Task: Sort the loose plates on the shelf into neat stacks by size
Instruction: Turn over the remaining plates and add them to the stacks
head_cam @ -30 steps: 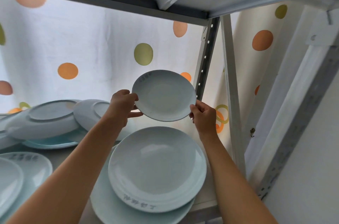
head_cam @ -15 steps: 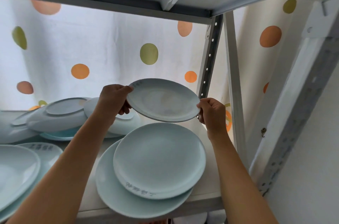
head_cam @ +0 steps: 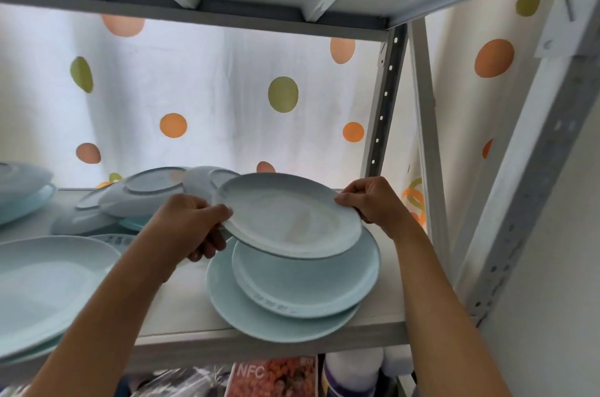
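Small plate [head_cam: 289, 218] face-up, tilted, left hand [head_cam: 191, 227], right hand [head_cam: 373, 201] gripping rims

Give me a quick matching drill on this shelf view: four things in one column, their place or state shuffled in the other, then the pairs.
Things:
1. held plate
2. large bottom plate
3. upside-down plate
4. left hand

Places or states:
A. flat on the shelf board, under a smaller plate
B. grips the held plate's left rim
C. tilted, in the air over the right stack
D. at the back, foot ring facing up

Pairs: 1-C, 2-A, 3-D, 4-B
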The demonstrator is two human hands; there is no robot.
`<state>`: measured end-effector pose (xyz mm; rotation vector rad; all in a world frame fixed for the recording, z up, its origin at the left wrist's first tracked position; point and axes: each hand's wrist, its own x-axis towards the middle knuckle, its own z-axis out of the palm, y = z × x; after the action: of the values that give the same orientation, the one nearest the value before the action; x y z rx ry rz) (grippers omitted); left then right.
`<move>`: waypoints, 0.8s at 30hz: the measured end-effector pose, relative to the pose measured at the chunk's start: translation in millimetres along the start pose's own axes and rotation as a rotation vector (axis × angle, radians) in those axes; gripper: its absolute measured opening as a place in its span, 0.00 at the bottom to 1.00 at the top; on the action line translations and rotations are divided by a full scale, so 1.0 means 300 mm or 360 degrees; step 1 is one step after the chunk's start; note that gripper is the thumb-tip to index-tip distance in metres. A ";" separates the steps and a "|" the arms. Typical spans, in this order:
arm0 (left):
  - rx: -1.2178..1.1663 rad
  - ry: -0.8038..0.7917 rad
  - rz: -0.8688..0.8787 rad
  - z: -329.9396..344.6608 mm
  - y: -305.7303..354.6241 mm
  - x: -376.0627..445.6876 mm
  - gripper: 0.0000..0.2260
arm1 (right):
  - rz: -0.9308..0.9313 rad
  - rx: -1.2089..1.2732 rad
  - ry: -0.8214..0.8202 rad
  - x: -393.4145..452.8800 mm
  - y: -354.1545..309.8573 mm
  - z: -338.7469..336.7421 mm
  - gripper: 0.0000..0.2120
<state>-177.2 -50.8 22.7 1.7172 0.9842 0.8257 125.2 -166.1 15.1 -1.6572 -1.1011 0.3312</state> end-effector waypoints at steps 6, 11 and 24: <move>0.0087 -0.0138 -0.0163 -0.012 -0.073 -0.088 0.15 | -0.0026 -0.0279 -0.0075 -0.026 -0.022 0.040 0.07; 0.0168 -0.0162 -0.0193 -0.044 -0.092 -0.141 0.20 | -0.0058 -0.0613 -0.0265 -0.023 -0.074 0.046 0.07; 0.0196 -0.0232 -0.0322 -0.062 -0.130 -0.127 0.20 | 0.0227 -0.1041 -0.0463 -0.063 -0.108 0.094 0.10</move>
<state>-219.6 -68.8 -11.7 1.7210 1.1064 0.5112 79.6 -163.5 26.6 -2.3258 -1.4065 0.3298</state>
